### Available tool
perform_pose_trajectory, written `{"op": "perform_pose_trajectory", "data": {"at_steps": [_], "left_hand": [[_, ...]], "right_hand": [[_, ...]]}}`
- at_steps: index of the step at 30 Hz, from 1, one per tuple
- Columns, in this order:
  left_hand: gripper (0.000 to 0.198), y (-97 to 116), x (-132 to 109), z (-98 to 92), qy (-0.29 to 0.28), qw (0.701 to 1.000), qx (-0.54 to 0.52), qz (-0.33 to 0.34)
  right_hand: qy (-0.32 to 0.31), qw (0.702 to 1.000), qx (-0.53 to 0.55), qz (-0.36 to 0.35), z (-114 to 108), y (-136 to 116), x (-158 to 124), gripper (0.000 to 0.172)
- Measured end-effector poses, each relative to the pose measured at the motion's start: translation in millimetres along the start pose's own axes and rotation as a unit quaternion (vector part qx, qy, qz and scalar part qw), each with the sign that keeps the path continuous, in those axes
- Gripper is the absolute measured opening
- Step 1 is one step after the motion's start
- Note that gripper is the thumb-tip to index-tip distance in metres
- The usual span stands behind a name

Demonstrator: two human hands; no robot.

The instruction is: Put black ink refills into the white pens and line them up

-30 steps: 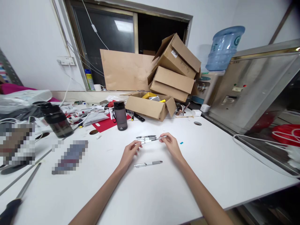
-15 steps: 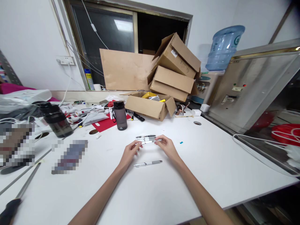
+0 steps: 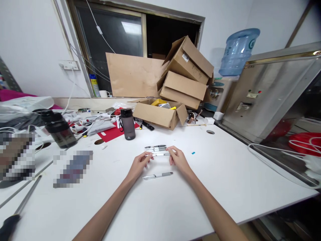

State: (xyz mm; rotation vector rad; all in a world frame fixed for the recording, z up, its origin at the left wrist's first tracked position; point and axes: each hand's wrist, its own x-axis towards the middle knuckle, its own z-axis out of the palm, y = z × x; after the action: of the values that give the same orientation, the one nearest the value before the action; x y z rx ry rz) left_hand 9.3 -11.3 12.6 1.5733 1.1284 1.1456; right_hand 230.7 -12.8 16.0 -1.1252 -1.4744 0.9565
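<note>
A white pen with a grey grip [image 3: 159, 154] lies crosswise between my two hands. My left hand [image 3: 139, 164] pinches its left end between thumb and fingers. At the other end, the thumb and fingertips of my right hand [image 3: 178, 160] close on the grey part, the fingers partly hiding it. Just beyond are a darker pen [image 3: 154, 146] and another light pen [image 3: 154, 149], side by side and almost parallel. Nearer to me, a clear and grey pen [image 3: 157, 176] rests alone on the white table [image 3: 160, 207], touched by neither hand.
A dark tumbler [image 3: 128, 125] stands behind the pens, with an open cardboard box [image 3: 155, 115] beyond it. Another black bottle [image 3: 60, 130] is at left, near cables and clutter. A screwdriver [image 3: 11, 224] lies front left. A small blue scrap [image 3: 193, 153] sits right of my hand.
The pen between my hands sits slightly nearer to me, with a clearer gap from the two behind it. My right fingers have shifted a little on its end. The view has moved slightly.
</note>
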Motion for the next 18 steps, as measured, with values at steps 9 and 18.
{"op": "perform_pose_trajectory", "data": {"at_steps": [9, 18], "left_hand": [[0.04, -2.3, 1.0, -2.1, 0.021, 1.0, -0.01, -0.011], [0.041, -1.5, 0.4, -1.8, 0.022, 1.0, -0.017, 0.003]], "right_hand": [[0.004, 0.999, 0.007, -0.036, -6.9, -2.1, 2.2, 0.03], [0.004, 0.999, 0.005, -0.04, -6.8, -2.9, 2.0, 0.024]]}}
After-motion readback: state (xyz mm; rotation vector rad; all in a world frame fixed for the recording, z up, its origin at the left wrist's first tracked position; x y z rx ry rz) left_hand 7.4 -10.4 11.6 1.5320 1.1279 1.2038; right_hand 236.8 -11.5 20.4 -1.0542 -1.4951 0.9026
